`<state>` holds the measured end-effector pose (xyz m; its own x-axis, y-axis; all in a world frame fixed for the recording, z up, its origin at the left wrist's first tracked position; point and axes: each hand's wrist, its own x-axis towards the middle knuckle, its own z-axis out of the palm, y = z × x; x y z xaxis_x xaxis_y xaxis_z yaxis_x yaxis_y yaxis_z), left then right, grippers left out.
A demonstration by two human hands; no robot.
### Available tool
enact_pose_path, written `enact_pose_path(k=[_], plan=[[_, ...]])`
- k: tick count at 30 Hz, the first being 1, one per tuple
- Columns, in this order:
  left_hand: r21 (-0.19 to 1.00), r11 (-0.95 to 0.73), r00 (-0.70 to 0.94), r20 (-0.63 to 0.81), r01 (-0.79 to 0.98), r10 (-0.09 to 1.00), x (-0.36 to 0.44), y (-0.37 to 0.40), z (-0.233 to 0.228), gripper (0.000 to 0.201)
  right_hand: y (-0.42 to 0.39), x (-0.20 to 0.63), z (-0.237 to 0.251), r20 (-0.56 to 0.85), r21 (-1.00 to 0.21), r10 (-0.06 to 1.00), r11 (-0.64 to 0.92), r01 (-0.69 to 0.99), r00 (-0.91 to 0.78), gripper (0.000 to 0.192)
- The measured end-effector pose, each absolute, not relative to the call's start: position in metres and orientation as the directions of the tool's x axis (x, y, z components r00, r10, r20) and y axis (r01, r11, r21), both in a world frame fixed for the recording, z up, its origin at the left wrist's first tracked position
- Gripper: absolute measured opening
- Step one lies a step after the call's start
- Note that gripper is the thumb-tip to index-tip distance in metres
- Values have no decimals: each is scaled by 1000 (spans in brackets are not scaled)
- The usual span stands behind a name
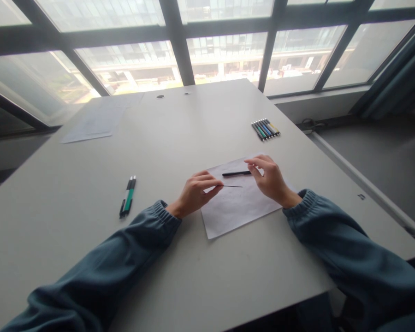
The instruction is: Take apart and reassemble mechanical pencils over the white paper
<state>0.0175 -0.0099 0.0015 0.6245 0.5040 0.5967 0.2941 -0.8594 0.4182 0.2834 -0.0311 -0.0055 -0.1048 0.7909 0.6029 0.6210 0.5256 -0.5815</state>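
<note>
We held a black pen barrel [235,174] in the fingertips of our right hand [270,180], pinched at its right end so that it lay level just above the sheet of white paper [235,207]. Our left hand [194,193] was closed in a fine pinch on a thin dark refill [232,186], gripped at its left end, with the free tip pointing right and lying a little below the barrel, near it but apart. We judged both parts very light; the barrel looked like stiff, smooth plastic, likely to roll if set down, and best taken near one end as we had it. The refill seemed slender enough to bend or flick away under pressure, so a gentle grip close to the end suited it. The paper lay flat and matte, slightly askew on the pale grey table [193,276], whose surface was smooth and faintly scuffed. To our left two pens [127,196], one green and one dark, lay side by side. Well beyond our right hand a row of pens [266,129] in mixed colours lay close together. Another sheet [97,122] rested at the far left.
</note>
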Motion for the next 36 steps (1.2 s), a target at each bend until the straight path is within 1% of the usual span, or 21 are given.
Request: enact_pose_path(k=[3,6,8,11,16,19,22,24,26,29,36], plan=[[421,-860,626,596,289,502,18,-10,1,9,-24,289,-18,526,-509,833,469,722,-171,22],[419,-859,628,593,294,504,18,-10,1,9,-21,289,-26,422,-473,880,419,775,-219,25],[419,-858,632,588,298,506,18,-10,1,9,-21,288,-26,372,-462,900,391,796,-226,23],[422,-855,630,585,301,510,17,-10,1,9,-22,287,-24,350,-466,912,370,804,-217,15],[426,-853,618,595,300,514,17,-9,0,8,-21,286,-22,345,-518,921,349,781,-183,9],[433,-849,580,624,302,524,16,-9,1,7,-20,287,-22,361,-588,921,346,731,-146,9],[455,-827,466,683,329,562,15,-9,3,6,-19,289,-21,386,-679,920,332,655,-67,6],[475,-792,370,707,383,603,13,-8,4,6,-19,292,-19,415,-710,910,324,625,1,4],[490,-749,301,706,445,641,10,-6,4,9,-19,295,-17,447,-721,893,320,615,59,4],[510,-700,253,687,499,681,7,-4,2,12,-20,298,-13,468,-728,877,317,608,104,4],[520,-679,218,687,519,693,6,-3,-1,12,-23,298,-7,514,-708,853,365,604,88,7]])
